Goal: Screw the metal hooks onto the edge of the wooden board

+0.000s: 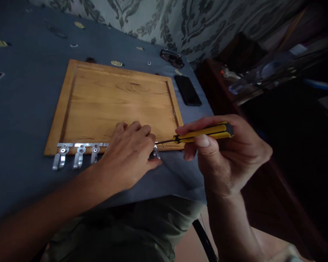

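A wooden board [117, 102] lies on a blue cloth-covered table [22, 109]. Along its near edge sit metal hooks [78, 154], three showing to the left of my left hand. My left hand [129, 154] rests palm down on the board's near edge, fingers curled over another metal hook [155, 152] whose tip shows by the thumb. My right hand [221, 153] grips a yellow-and-black screwdriver [202, 133] held nearly level, its thin shaft pointing left to the hook beside my left fingers.
A black phone [187, 90] lies just right of the board, with dark glasses [172, 58] behind it. Small metal bits dot the cloth at the back left. A patterned wall rises behind; dark wooden furniture [235, 91] with clutter stands to the right.
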A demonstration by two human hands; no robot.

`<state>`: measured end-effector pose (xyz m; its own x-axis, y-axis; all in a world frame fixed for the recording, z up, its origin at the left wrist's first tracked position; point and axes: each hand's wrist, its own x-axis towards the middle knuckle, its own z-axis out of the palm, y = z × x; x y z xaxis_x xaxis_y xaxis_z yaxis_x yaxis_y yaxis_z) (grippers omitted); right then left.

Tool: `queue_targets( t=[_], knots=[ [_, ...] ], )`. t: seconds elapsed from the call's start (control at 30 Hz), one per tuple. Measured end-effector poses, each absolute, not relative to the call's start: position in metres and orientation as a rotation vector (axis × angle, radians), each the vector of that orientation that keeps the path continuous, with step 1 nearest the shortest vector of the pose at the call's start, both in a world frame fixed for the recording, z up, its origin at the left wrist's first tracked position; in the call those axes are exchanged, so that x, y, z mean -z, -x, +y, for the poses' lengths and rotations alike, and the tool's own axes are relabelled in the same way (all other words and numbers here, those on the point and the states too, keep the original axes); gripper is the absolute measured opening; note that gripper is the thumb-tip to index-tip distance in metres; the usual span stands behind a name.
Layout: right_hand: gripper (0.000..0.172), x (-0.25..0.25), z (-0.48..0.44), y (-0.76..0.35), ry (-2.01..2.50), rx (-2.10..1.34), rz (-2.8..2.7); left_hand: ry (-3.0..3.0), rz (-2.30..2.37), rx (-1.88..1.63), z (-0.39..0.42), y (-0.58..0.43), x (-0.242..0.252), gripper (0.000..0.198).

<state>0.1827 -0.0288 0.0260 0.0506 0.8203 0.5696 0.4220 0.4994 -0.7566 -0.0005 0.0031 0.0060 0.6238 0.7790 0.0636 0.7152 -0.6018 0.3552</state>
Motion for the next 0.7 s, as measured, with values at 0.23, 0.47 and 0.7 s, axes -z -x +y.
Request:
queue_targets(
  t=[0.23, 0.47, 0.7],
  knots=[
    [0.013, -0.022, -0.030, -0.172, 1.157, -0.290, -1.501, -2.526, 1.214, -0.255, 0.004, -0.001, -0.009, 0.032],
    [0.011, -0.023, -0.032, -0.173, 1.116, -0.393, -1.494, -2.527, 1.211, -0.241, 0.003, 0.000, -0.010, 0.032],
    [0.011, -0.028, -0.035, -0.172, 1.091, -0.400, -1.541, -2.542, 1.213, -0.247, 0.005, 0.000, -0.007, 0.041]
  ],
)
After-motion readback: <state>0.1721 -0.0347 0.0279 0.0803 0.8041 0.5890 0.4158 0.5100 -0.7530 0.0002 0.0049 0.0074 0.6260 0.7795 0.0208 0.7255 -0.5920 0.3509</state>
